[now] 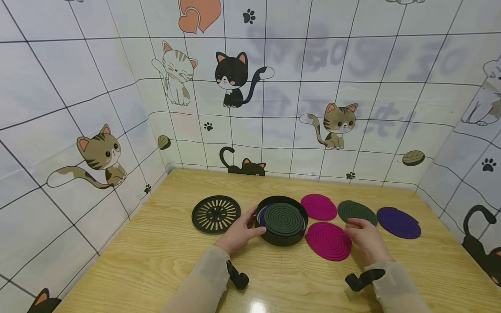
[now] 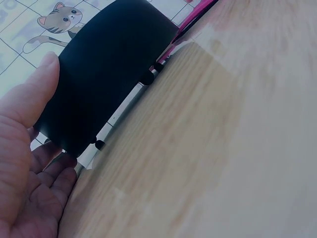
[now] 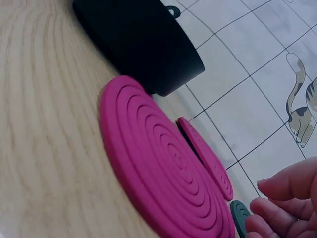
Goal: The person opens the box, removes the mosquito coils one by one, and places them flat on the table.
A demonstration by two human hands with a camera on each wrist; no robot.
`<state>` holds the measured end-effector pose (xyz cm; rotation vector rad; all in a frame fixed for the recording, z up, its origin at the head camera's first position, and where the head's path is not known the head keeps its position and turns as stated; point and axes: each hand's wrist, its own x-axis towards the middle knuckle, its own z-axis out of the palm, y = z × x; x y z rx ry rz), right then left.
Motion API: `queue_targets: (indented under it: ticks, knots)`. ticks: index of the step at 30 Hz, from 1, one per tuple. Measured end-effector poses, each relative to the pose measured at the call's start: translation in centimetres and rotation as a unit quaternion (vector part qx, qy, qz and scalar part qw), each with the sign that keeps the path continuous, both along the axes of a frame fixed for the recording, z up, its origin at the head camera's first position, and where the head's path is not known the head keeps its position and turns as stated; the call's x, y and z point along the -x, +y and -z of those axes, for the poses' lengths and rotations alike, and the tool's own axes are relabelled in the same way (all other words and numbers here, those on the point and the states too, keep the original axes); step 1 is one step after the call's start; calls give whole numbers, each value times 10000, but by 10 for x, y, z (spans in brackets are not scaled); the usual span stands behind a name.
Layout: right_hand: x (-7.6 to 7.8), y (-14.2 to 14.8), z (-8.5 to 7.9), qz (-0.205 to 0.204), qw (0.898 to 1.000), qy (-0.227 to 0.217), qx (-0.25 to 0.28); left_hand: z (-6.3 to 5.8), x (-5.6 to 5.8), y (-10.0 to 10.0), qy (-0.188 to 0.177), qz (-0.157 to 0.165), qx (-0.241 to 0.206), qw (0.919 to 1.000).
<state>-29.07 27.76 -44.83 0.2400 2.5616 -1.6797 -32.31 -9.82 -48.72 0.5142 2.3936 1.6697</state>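
Observation:
A round black container [image 1: 282,239] holds a stack of coiled coasters, with a dark green coaster [image 1: 285,219] on top and a blue edge showing beneath it. My left hand [image 1: 240,232] grips the container's left side, thumb toward the front and fingers round the back; the left wrist view shows the thumb [image 2: 47,87] against the black wall [image 2: 109,64]. Over the right edge of the nearer pink coaster [image 1: 328,241] hovers my right hand [image 1: 365,238], fingers loosely bent and holding nothing. That coaster lies flat beside the container in the right wrist view.
Left of the container lies a black slotted round lid [image 1: 216,214]. Behind and to the right are another pink coaster [image 1: 318,207], a green coaster [image 1: 357,211] and a purple coaster [image 1: 398,222]. A cat-patterned wall covering [image 1: 282,143] borders the wooden table [image 1: 156,248].

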Motion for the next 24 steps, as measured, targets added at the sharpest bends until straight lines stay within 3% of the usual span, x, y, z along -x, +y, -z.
queue_targets:
  ticks: [11, 24]
  knots:
    - [5, -22, -16, 30, 9979, 213, 607, -3, -1, 1, -28, 30, -70, 10000]
    - [19, -75, -39, -132, 9906, 449, 1289, -2, -1, 1, -39, 53, -128, 9999]
